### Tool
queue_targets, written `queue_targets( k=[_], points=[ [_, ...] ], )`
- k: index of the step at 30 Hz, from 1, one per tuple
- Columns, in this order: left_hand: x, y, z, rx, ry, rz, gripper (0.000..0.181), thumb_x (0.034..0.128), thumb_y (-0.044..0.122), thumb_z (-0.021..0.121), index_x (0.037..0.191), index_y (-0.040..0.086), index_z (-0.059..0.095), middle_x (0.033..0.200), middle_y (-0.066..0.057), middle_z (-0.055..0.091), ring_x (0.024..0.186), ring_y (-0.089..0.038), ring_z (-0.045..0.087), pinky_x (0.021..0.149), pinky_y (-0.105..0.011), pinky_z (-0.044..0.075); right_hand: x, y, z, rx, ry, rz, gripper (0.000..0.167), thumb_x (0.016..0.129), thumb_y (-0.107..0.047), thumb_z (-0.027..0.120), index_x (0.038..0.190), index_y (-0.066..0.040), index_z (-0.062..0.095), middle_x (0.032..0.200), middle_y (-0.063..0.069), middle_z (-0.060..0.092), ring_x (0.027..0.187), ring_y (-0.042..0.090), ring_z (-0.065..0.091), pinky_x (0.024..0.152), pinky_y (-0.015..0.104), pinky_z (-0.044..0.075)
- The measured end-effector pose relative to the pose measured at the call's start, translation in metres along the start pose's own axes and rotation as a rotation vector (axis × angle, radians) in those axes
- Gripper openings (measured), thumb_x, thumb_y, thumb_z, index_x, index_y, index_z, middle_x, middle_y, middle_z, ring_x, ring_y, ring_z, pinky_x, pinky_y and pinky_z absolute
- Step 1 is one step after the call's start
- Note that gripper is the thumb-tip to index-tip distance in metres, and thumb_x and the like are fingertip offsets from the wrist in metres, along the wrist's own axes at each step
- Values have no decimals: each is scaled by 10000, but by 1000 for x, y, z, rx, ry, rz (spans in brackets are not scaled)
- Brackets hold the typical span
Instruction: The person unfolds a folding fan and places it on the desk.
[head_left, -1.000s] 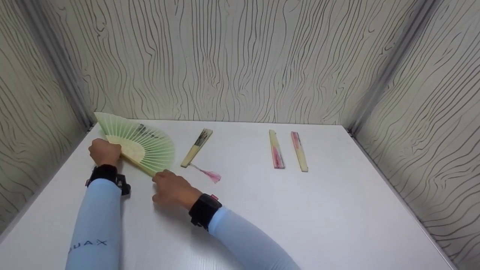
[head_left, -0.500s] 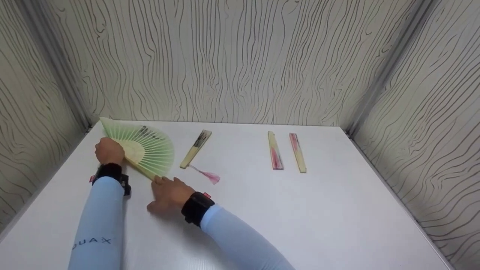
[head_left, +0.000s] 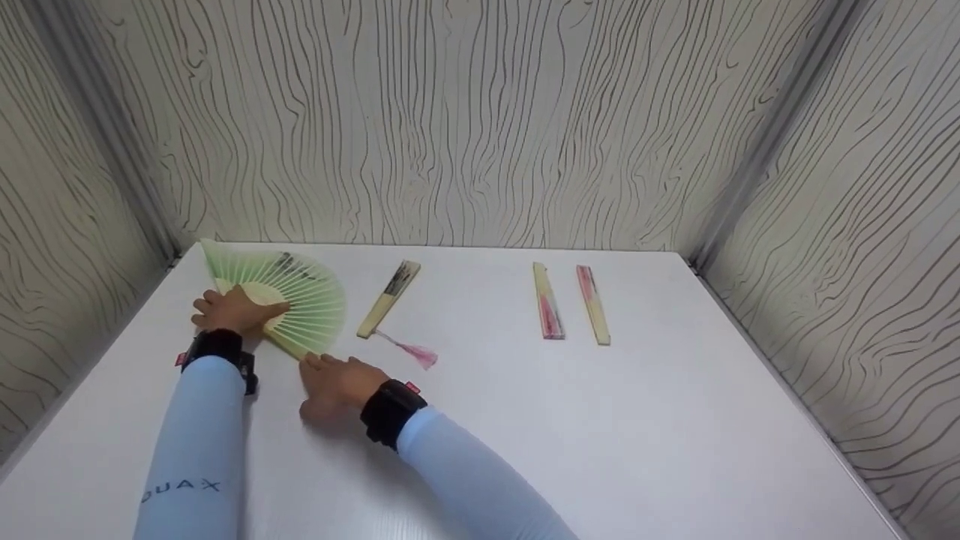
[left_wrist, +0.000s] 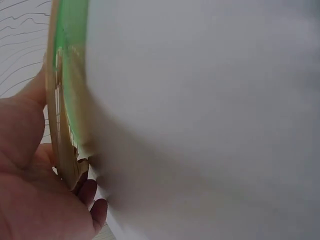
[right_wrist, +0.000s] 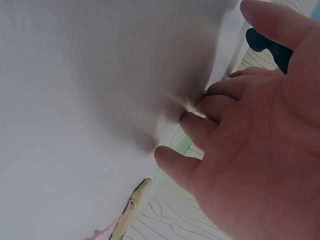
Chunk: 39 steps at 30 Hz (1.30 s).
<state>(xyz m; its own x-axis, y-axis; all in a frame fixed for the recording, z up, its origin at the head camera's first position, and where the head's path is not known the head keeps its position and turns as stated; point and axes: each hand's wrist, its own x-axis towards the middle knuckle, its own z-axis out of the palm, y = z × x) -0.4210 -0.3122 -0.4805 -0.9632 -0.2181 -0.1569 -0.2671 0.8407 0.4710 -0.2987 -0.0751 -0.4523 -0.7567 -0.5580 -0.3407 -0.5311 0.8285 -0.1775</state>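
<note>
A green folding fan [head_left: 315, 289] lies spread out at the far left of the white table, its pale bamboo ribs fanned toward the back and right. My left hand [head_left: 234, 311] rests over the fan's pivot end, thumb stretched across the ribs and fingers spread on the left side. In the left wrist view, the fan's bamboo guard [left_wrist: 54, 120] stands close to the palm, with fingertips around its lower end. At the guard's outer end, the fingertips of my right hand [head_left: 343, 386] touch the fan's near corner. The right wrist view shows that hand's fingers extended and apart.
Right of the green fan lies a folded fan with a dark print [head_left: 389, 298], its pink tassel [head_left: 418, 355] trailing toward me. Farther right are two folded pink-patterned fans [head_left: 550, 301], side by side. Wood-grain panels [head_left: 450, 127] enclose the table at back and sides.
My left hand has loosened from a fist at the pivot and spread its thumb over the ribs. The fan has come down flatter on the table. My right fingers have straightened at its corner.
</note>
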Motion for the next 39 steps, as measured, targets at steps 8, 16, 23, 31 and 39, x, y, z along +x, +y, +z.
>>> queue_targets(
  k=[8, 16, 23, 31, 39],
  points=[
    [14, -7, 6, 64, 13, -33, 1146, 905, 749, 675, 1535, -170, 406, 1544, -539, 228, 1470, -695, 202, 1196, -829, 248, -2, -5, -1, -33, 22, 10, 670, 1115, -448, 517, 1726, -298, 288, 1806, -154, 242, 1699, 56, 188, 1419, 344, 192],
    [12, -7, 2, 91, 0, -40, 1194, 898, 797, 657, 1562, -161, 399, 1639, -520, 113, 1508, -728, 145, 1211, -846, 229, -1, -4, 0, -15, 16, 16, 677, 1112, -439, 532, 1728, -331, 274, 1807, -167, 231, 1691, 69, 235, 1412, 340, 220],
    [8, -10, 3, 156, -27, 7, 1264, 942, 839, 540, 1663, -133, 175, 1712, -469, 62, 1597, -703, -51, 1294, -840, 74, -2, -3, 2, 74, 38, 43, 733, 1093, -449, 565, 1738, -336, 235, 1794, -167, 272, 1685, 64, 252, 1411, 340, 227],
    [-11, -4, -6, 104, -46, 36, 1178, 996, 783, 512, 1687, -88, 122, 1729, -444, 17, 1592, -702, -71, 1276, -863, 85, 3, -3, 3, 106, 34, 48, 729, 1105, -460, 554, 1737, -379, 202, 1788, -208, 251, 1686, 37, 227, 1421, 353, 197],
    [32, -29, 10, 116, -29, 78, 1340, 895, 951, 456, 1691, -79, 142, 1717, -447, 82, 1559, -717, 82, 1203, -875, 221, 6, 4, 3, 78, 19, 10, 727, 1095, -490, 534, 1734, -382, 204, 1800, -223, 205, 1703, 52, 176, 1423, 340, 179]
  ],
)
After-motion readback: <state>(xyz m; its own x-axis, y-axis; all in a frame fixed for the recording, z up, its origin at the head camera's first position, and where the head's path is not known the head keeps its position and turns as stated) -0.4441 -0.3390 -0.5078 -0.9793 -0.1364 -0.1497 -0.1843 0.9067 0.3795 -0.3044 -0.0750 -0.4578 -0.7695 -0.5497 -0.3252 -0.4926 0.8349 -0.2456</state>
